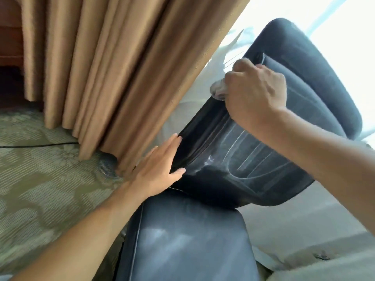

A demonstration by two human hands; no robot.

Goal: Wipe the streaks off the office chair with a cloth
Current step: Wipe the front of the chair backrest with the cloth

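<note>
The black leather office chair (pixel 253 159) fills the centre and right of the head view, its seat showing pale streaks. My right hand (pixel 255 92) grips a crumpled grey-white cloth (pixel 219 90) and presses it on the seat's left edge near the backrest. With straight fingers, my left hand (pixel 160 169) rests flat against the seat's near-left side. A padded part of the chair (pixel 182 240) lies at the bottom, also streaked.
Tan curtains (pixel 101 67) hang just left of the chair, touching my left hand's side. A patterned green carpet (pixel 40 189) covers the floor, with a black cable (pixel 40 145) across it and a round metal floor fitting (pixel 108 165) below the curtain. Bright window light is at the upper right.
</note>
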